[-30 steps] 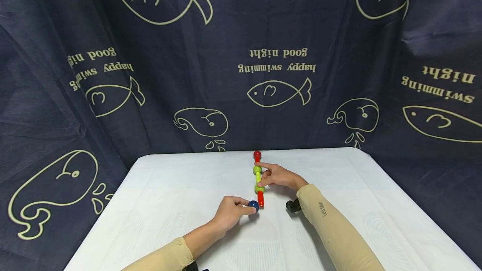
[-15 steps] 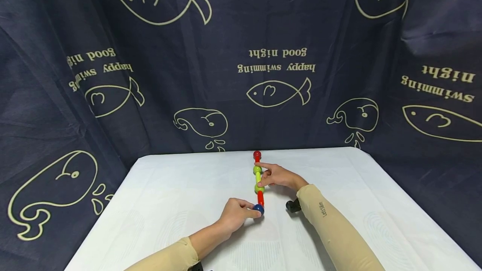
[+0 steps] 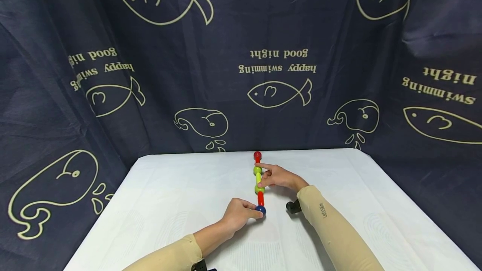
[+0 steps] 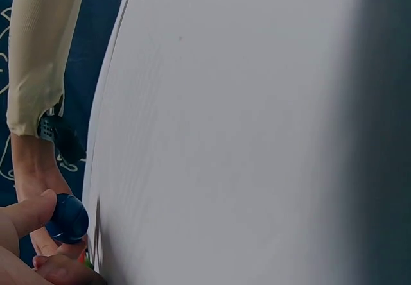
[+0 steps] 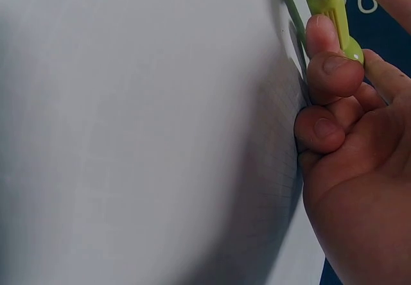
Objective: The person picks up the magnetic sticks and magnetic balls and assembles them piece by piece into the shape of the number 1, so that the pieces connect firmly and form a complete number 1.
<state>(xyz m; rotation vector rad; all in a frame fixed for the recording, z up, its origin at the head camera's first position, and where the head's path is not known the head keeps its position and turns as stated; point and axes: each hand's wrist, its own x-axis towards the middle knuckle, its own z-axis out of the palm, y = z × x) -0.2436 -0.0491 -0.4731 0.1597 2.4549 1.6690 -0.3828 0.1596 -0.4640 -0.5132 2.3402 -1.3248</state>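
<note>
A straight chain of toy balls and rods runs away from me on the table. From far to near come a red ball (image 3: 257,154), a short red rod (image 3: 257,160), a green ball (image 3: 257,170), a yellow-green rod (image 3: 258,177), another green ball (image 3: 257,190) and a red rod (image 3: 260,198). My left hand (image 3: 236,215) pinches a blue ball (image 3: 261,211) between thumb and fingers, right at the near red rod's end. My right hand (image 3: 279,177) holds the chain from the right, thumb by the nearer green ball, index finger reaching the farther one. Its other fingers curl under, beside the yellow-green rod (image 5: 338,17).
A white cloth covers the table (image 3: 180,195). Behind its far edge hangs a dark blue curtain (image 3: 233,53) with fish and whale drawings. A black wrist camera (image 3: 293,207) sits under the right sleeve (image 3: 331,225).
My left hand has moved slightly right and nearer, bringing the blue ball from beside the near red rod to its end. The right hand and the chain stay in place.
</note>
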